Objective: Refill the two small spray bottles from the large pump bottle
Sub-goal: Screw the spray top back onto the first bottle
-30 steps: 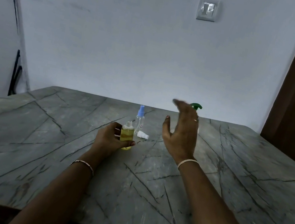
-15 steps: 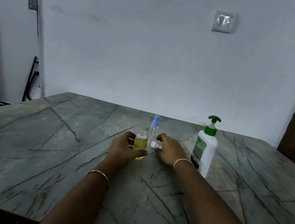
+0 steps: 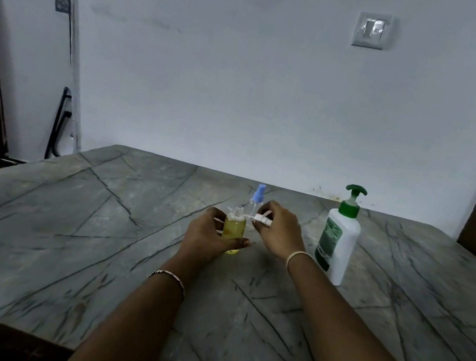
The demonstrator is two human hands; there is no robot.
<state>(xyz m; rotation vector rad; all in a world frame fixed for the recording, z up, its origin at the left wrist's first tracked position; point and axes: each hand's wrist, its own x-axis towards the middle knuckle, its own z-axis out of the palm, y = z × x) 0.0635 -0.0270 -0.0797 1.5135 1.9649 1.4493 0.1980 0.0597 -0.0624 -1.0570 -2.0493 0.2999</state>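
Observation:
My left hand [image 3: 205, 236] grips a small bottle of yellow liquid [image 3: 233, 230] that stands upright on the table with its threaded neck bare. Just right of that neck, my right hand [image 3: 280, 233] pinches the white spray cap [image 3: 263, 220], lifted off the table and lying sideways. Behind both hands stands a second small clear spray bottle [image 3: 257, 201] with a blue sprayer on; its lower part is hidden. The large white pump bottle [image 3: 339, 238] with a green pump head stands upright to the right of my right wrist.
The grey marbled table [image 3: 95, 235] meets a pale wall at its far edge. A light switch [image 3: 370, 30] is on the wall. A doorway and a dark folded frame [image 3: 58, 125] are at the left, a brown door at the right.
My right hand came down from the air, reached the white cap lying on the table, picked it up and brought it beside the yellow bottle's neck. The camera view shifted left, uncovering the pump bottle.

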